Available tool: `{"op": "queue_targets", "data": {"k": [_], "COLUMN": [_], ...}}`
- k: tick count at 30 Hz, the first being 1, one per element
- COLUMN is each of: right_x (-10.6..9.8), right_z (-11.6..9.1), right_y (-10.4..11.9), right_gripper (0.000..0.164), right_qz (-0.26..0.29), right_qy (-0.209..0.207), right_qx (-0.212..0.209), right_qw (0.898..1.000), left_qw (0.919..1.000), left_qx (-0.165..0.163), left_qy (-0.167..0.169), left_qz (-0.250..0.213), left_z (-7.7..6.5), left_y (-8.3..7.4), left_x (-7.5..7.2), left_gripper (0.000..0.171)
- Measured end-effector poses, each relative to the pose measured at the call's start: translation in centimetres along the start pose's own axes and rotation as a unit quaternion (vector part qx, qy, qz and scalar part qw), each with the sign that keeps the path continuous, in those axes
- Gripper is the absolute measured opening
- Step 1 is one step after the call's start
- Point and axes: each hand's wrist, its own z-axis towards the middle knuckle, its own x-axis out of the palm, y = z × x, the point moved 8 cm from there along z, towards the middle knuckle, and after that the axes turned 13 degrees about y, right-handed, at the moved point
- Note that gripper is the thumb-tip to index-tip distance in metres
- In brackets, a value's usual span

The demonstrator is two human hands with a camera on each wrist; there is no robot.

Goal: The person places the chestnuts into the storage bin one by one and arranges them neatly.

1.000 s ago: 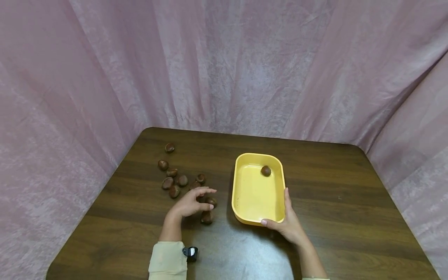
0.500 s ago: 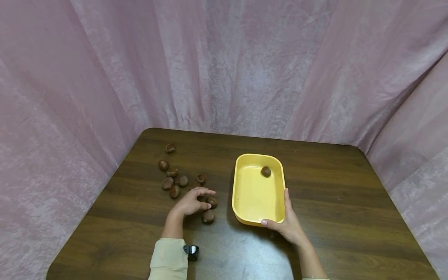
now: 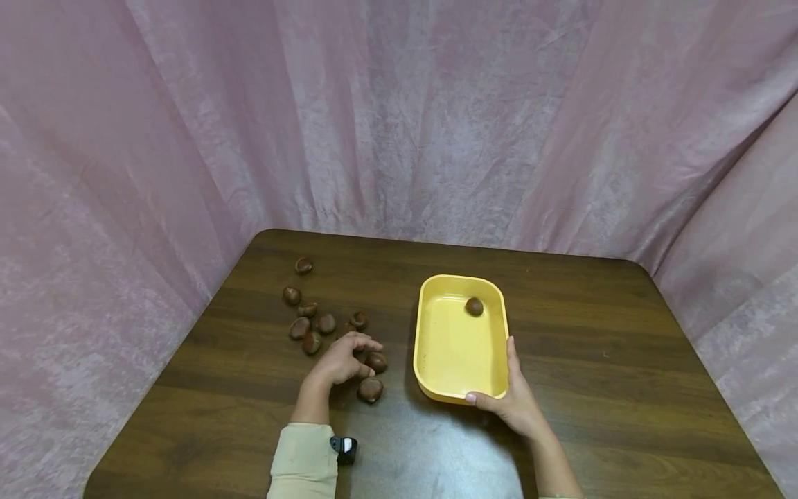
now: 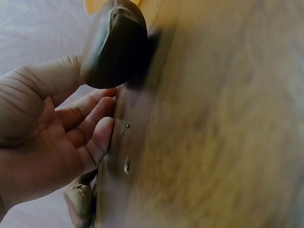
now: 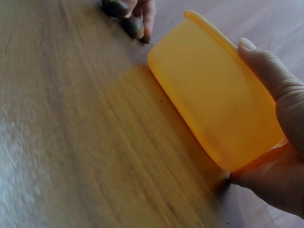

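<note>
My left hand (image 3: 343, 360) curves around a brown chestnut (image 3: 377, 362), thumb on the near side and fingers on the far side; a small gap shows at the forefinger. Just nearer lies another chestnut (image 3: 370, 390), beside the thumb. In the left wrist view a large chestnut (image 4: 115, 45) hides the thumb's tip, and the other fingers (image 4: 102, 135) bend loosely by the tabletop. My right hand (image 3: 516, 402) grips the yellow tray (image 3: 430, 394) at its near right corner, thumb on the rim. Inside the tray sits one chestnut (image 3: 474, 306).
Several more chestnuts (image 3: 300, 328) are scattered over the left part of the brown wooden table (image 3: 598, 388), some beyond the left hand. A pink curtain (image 3: 399, 125) hangs behind the table. A black device (image 3: 345, 449) is strapped at the left sleeve (image 3: 305, 457).
The left thumb has shifted slightly toward me and left, baring more of the chestnut beside it. The nearer chestnut has turned a little. The right hand and tray stay nearly still.
</note>
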Motion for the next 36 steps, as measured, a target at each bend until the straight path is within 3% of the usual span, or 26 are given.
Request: {"op": "queue_targets", "data": {"k": [12, 17, 23, 28, 36], "right_x": [0.0, 0.0, -0.1, 0.0, 0.0], "right_z": [-0.1, -0.1, -0.1, -0.2, -0.1], "right_y": [-0.2, -0.2, 0.1, 0.2, 0.2], "right_gripper": [0.126, 0.127, 0.127, 0.126, 0.126], "right_qz": [-0.002, -0.004, -0.007, -0.006, -0.001], "right_qy": [0.000, 0.001, 0.003, 0.002, 0.001], "right_qx": [0.011, 0.010, -0.009, -0.008, -0.007], "right_qw": [1.000, 1.000, 1.000, 1.000, 1.000], "left_qw": [0.9988, 0.9987, 0.9991, 0.9961, 0.9943], "left_qx": [-0.008, -0.015, -0.028, -0.028, 0.000], "left_qy": [-0.022, -0.033, -0.028, -0.042, -0.065], "left_qz": [0.042, 0.035, -0.016, -0.072, -0.085], "left_z": [0.2, 0.5, 0.6, 0.4, 0.6], "left_y": [-0.1, 0.0, 0.2, 0.0, -1.6], "left_x": [-0.1, -0.2, -0.3, -0.7, -1.5], "left_gripper": [0.032, 0.029, 0.027, 0.031, 0.034]}}
